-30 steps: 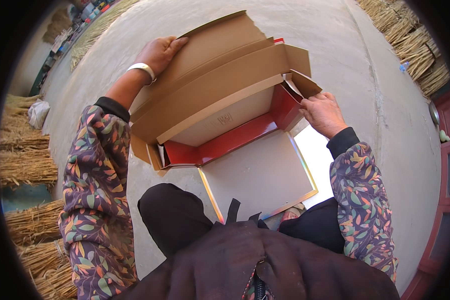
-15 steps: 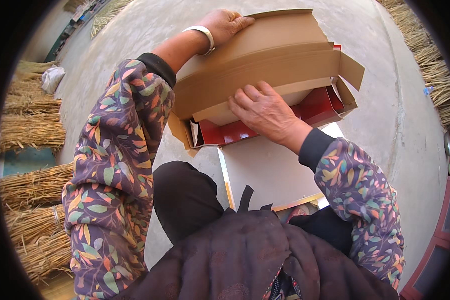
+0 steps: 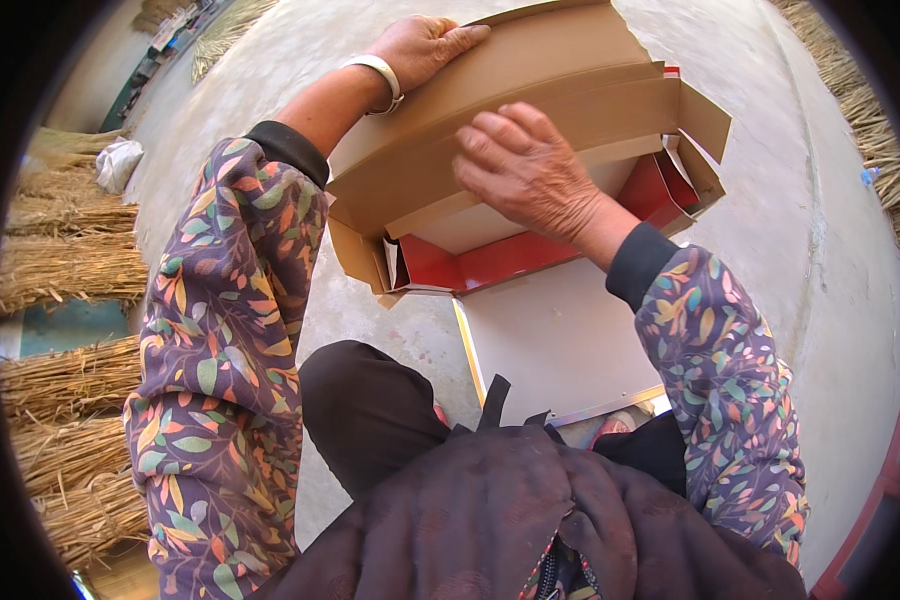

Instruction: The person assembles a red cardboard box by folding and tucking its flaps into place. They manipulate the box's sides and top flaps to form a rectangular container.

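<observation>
A cardboard box, plain brown on its raised panel and glossy red inside, stands tilted in front of me. My left hand is closed on the upper left edge of that panel, the thumb lying along the rim. My right hand is over the middle of the folded brown strip, its fingers curled. The fingertips and palm of that hand are hidden, so contact with the cardboard cannot be told. Small end flaps stick out at both sides of the box. A flat pale panel extends below the red interior toward my legs.
Bundles of dry straw lie along the left, with a white bag by them. More straw lines the far right. Around the box is grey concrete floor. Something red-framed stands at the lower right.
My right hand has risen from the inner edge of the folded strip and curled more. My left hand keeps hold of the panel, shifted slightly left in the view.
</observation>
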A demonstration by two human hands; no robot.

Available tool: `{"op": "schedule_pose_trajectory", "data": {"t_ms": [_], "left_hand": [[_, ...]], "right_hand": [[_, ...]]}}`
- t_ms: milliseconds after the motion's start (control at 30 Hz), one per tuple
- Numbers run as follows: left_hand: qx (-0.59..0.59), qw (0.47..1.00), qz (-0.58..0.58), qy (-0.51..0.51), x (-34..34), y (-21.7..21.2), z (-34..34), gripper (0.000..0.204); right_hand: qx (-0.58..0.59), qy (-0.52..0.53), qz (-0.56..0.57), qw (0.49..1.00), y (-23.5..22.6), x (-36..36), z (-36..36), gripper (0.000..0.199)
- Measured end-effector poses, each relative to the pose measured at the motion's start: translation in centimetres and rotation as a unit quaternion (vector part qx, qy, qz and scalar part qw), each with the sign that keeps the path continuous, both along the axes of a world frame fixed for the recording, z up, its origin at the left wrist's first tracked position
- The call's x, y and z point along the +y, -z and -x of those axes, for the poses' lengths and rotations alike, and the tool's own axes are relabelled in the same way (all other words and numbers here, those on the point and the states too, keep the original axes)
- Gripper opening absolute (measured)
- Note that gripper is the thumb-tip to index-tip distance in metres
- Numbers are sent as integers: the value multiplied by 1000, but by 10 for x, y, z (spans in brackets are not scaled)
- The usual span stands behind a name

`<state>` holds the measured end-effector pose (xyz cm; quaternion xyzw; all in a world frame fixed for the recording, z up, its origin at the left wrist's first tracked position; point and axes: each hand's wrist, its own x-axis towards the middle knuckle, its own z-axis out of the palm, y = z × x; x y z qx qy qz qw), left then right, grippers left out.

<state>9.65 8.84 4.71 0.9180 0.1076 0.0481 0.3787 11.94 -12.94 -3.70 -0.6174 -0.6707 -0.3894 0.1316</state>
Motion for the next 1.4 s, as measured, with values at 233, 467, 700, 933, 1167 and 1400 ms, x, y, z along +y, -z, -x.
{"op": "schedule_pose_trajectory", "data": {"t_ms": [233, 467, 700, 933, 1167, 1400], "left_hand": [[-62, 988, -130, 51, -35, -22, 6, 51], [-432, 809, -396, 43, -73, -36, 51, 28], [-69, 985, -66, -144, -79, 42, 133, 24], [42, 959, -213, -184, -37, 91, 113, 33], [68, 919, -355, -156, -48, 103, 125, 40], [-43, 870, -474, -127, -48, 110, 128, 36]], "right_hand": [[88, 199, -14, 976, -92, -28, -62, 57], [103, 181, 10, 978, -95, -16, -78, 27], [114, 160, -17, 980, -104, -1, -94, 13], [119, 172, -38, 977, -121, -5, -100, 13], [118, 167, -54, 977, -125, -1, -93, 13], [125, 220, -77, 964, -143, -19, -90, 16]]}}
